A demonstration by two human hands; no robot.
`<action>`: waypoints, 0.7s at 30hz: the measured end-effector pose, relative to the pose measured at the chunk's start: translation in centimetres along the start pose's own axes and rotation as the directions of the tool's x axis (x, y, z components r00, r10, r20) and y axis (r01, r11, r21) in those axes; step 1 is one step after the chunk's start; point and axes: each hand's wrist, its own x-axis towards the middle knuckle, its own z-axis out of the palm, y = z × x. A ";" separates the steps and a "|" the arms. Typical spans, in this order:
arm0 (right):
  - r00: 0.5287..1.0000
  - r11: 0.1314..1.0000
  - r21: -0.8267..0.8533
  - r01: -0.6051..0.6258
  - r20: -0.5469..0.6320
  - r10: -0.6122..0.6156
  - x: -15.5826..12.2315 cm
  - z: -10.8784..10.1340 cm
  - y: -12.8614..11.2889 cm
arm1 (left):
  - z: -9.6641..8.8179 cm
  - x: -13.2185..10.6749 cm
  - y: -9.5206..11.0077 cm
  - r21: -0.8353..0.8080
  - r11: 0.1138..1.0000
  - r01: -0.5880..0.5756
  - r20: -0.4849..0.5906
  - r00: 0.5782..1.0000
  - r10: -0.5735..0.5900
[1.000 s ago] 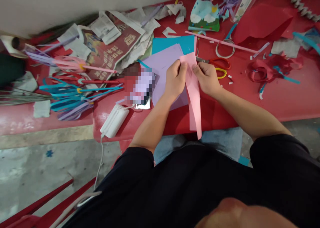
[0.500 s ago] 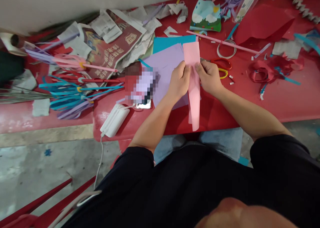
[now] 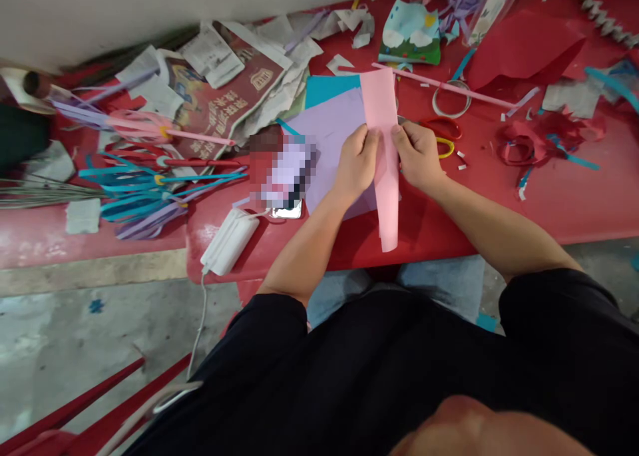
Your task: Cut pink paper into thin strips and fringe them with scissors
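Observation:
A long folded sheet of pink paper (image 3: 385,183) hangs between my two hands, over the table's near half. My left hand (image 3: 358,166) pinches its left edge, thumb on top. On the opposite edge my right hand (image 3: 418,155) is closed in the same way, fingers curled behind the paper. Beneath lie a sheet of purple paper (image 3: 332,130) and a sheet of teal paper (image 3: 329,91), partly covered. Scissors with red and yellow handles (image 3: 446,148) rest just beyond my right hand, their blades mostly hidden.
Left of my hands are a blurred-out phone-like object (image 3: 284,170), a white power strip (image 3: 230,241) and looped paper-strip flowers (image 3: 134,190). Newspapers (image 3: 224,90) lie behind. A tape roll (image 3: 452,98), a pink stick (image 3: 459,88) and red paper scraps (image 3: 529,143) are to the right.
The pink paper has shifted slightly away from me and its top has tilted a little left. Both hands keep their grip and have barely moved.

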 end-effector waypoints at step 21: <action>0.997 0.995 -0.088 0.054 -0.044 -0.058 0.2 -0.2 -0.5 | 1.1 -0.3 -1.2 0.001 1.000 -0.023 0.041 0.999 0.023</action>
